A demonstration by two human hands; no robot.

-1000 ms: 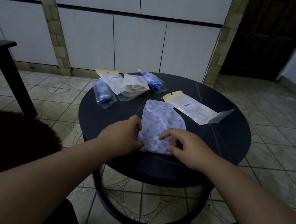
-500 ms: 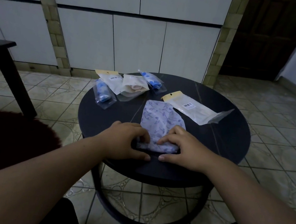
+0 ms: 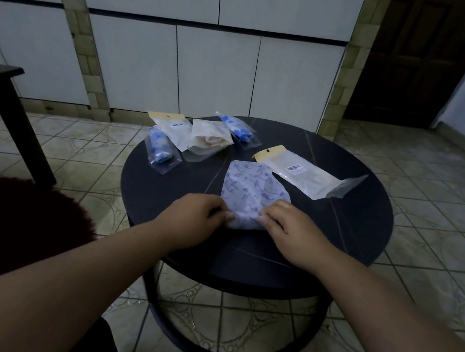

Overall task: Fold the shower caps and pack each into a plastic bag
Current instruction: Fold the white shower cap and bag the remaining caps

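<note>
Near edge of the white, blue-patterned shower cap (image 3: 253, 192) is hidden under my fingers. My left hand (image 3: 195, 218) and right hand (image 3: 289, 230) pinch it, at the front of the round black table (image 3: 354, 225). Behind: empty clear plastic bag with yellow header (image 3: 306, 172), four filled bags (image 3: 197, 138).

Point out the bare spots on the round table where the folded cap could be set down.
Bare: the round table right of the shower cap, below the empty plastic bag; also left of the left hand. Crowded: far-left edge, packed bags.
</note>
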